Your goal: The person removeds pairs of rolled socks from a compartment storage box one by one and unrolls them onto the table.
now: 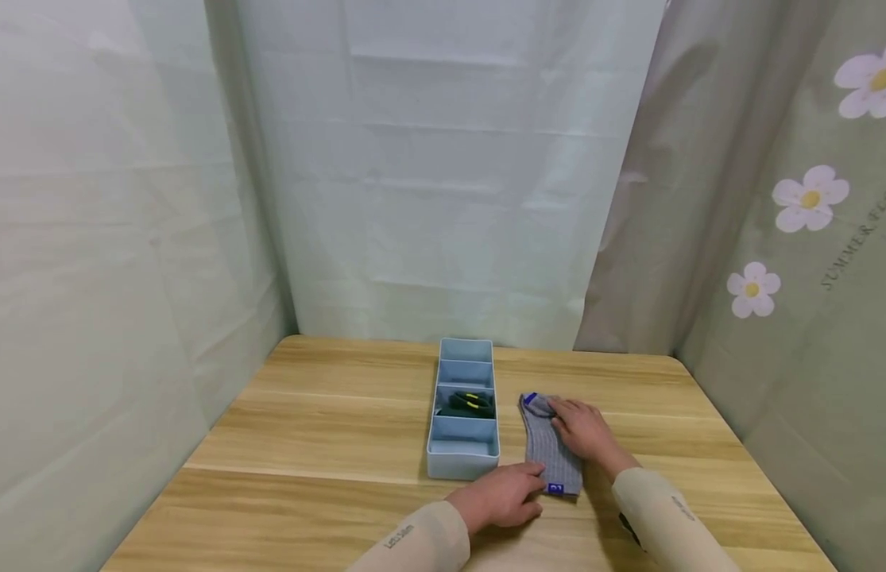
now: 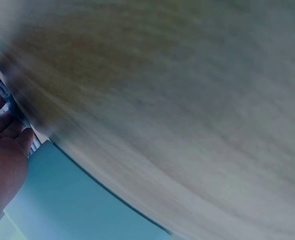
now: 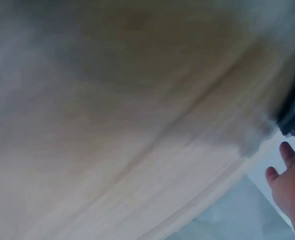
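Note:
A grey ribbed sock [image 1: 550, 449] lies flat on the wooden table, with a blue patch at its far end and a blue label at its near end. It may be a pair laid together; I cannot tell. My right hand [image 1: 586, 429] rests on the far right part of the sock, fingers extended over it. At the near left edge, my left hand [image 1: 510, 494] touches the sock with relaxed fingers. In the left wrist view the left hand [image 2: 7, 155] shows at the left border; the right hand [image 3: 292, 185] appears at the right border of its own view.
Left of the sock stands a long blue-grey divided box [image 1: 462, 467] with several compartments. One compartment holds a dark bundle [image 1: 470, 403] with yellow marks. Pale curtains [image 1: 443, 199] hang behind and beside the wooden table [image 1: 328, 445].

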`<action>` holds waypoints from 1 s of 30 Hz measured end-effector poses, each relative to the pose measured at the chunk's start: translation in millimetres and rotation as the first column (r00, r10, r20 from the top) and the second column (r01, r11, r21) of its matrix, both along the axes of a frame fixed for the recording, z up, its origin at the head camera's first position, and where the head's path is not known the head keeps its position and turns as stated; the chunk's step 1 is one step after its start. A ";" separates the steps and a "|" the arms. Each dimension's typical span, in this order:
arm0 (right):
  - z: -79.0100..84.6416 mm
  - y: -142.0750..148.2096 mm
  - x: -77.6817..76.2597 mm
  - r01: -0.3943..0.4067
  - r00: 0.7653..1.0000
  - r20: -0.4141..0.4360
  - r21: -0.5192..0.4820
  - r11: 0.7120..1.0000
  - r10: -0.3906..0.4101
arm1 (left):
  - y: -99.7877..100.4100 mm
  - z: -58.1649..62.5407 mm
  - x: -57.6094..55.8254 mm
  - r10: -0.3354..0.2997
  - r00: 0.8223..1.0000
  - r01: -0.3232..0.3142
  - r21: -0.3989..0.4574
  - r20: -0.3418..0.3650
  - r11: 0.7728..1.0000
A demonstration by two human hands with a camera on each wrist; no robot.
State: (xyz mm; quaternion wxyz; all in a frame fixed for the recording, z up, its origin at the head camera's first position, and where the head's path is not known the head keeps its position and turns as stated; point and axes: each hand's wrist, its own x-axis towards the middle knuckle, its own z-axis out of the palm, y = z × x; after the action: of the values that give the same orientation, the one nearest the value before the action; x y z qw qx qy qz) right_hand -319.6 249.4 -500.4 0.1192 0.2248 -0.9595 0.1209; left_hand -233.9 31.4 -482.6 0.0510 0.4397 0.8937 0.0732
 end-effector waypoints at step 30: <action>2.2 -9.4 -4.4 -0.081 0.995 0.057 0.009 0.997 0.080 | 0.9 -0.4 -0.7 0.001 1.000 -0.001 -0.011 -0.001 1.000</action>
State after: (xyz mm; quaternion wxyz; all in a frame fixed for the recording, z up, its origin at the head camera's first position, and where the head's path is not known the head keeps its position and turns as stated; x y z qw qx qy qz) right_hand -324.0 240.0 -498.1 0.0856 0.2603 -0.9534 0.1265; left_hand -234.5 32.3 -483.0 0.0531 0.4390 0.8943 0.0683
